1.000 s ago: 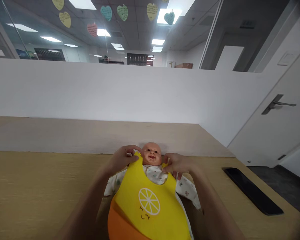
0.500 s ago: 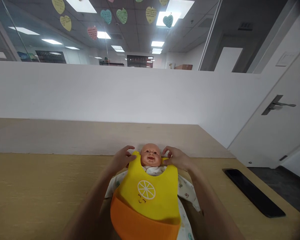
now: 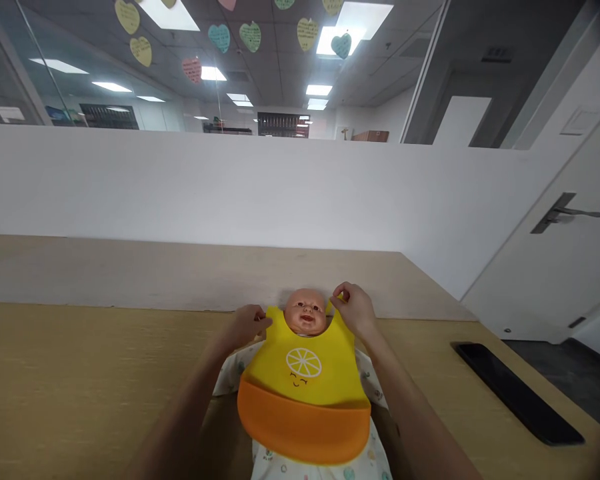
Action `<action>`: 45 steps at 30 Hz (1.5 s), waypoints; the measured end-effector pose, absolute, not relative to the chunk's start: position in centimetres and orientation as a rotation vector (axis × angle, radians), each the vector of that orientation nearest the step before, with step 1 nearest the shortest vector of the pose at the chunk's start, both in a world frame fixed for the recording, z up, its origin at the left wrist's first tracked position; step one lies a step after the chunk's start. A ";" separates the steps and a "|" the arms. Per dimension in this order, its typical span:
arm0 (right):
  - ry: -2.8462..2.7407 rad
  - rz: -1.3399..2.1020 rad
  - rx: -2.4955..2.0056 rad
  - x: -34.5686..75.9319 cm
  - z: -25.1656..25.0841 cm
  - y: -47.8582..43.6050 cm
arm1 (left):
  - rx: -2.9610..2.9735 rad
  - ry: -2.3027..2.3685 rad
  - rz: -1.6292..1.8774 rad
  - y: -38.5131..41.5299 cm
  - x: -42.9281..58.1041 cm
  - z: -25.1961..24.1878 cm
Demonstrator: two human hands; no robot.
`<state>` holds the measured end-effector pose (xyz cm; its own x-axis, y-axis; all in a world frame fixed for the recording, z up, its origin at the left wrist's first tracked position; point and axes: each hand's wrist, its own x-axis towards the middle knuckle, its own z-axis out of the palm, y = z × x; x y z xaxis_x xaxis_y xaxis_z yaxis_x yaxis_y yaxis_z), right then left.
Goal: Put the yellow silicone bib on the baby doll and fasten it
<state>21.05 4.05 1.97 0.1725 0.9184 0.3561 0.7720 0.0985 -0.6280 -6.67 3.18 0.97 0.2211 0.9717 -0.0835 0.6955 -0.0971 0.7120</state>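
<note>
A baby doll (image 3: 306,309) lies face up on the wooden table in white printed clothes (image 3: 320,469). Over its chest spreads a yellow bib (image 3: 305,363) with a white citrus slice and an orange catch pocket (image 3: 304,427) at the bottom. My left hand (image 3: 247,327) pinches the bib's upper left edge beside the doll's head. On the other side, my right hand (image 3: 355,309) is closed on the bib's right neck strap, raised slightly near the head. The strap ends behind the doll's neck are hidden.
A black phone-like slab (image 3: 517,393) lies on the table (image 3: 80,373) at the right. A white wall (image 3: 205,187) with glass above stands behind the table. At the far right is a white door with a metal handle (image 3: 560,212).
My right hand has lifted the bib's right strap upward. The bib has shifted up and right, lies straighter, and now covers the doll's collar. My left hand keeps its hold on the left edge.
</note>
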 end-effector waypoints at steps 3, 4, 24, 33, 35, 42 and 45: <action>-1.551 0.172 -1.623 21.0 2.4 3.8 | 1.976 1.655 0.637 3.6 -6.6 1.6; -1.557 0.155 -1.617 20.9 2.5 3.8 | 1.983 1.670 0.675 3.7 -6.6 1.7; -2.446 0.842 -1.551 16.3 9.3 -6.6 | 1.803 1.435 0.122 1.4 -7.4 2.2; -3.093 0.411 -1.550 8.3 8.7 -9.6 | 1.821 1.417 0.072 1.5 -7.5 2.7; -3.110 0.413 -1.562 8.2 8.7 -9.9 | 1.811 1.421 0.072 1.6 -7.5 2.5; -3.105 0.369 -1.495 9.6 10.2 -11.2 | 1.801 1.460 0.148 1.6 -7.8 2.7; -3.022 0.456 -1.584 10.7 11.2 -11.9 | 1.846 1.487 0.164 1.8 -8.0 2.5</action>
